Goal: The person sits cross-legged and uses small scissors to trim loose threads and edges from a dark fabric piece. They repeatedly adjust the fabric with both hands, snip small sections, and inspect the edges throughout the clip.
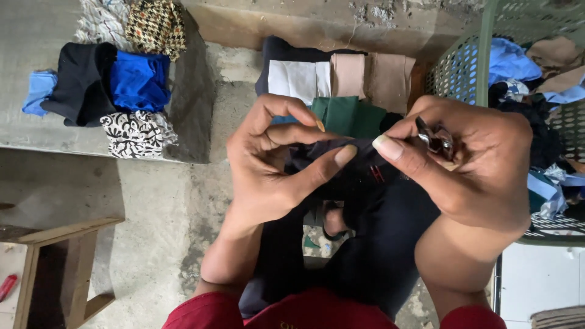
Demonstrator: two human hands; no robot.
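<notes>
While a dark cloth [365, 201] is pinched by the left hand [274, 164], snips [434, 139] are gripped in the right hand [475, 164]. Its thumb is pressed on the cloth. A green basket [463, 67] is seen beside.

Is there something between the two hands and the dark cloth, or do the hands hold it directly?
Nothing visible stands between. The left hand and the right hand both pinch the dark cloth directly with their thumbs. The right hand also holds a small metal tool.
</notes>
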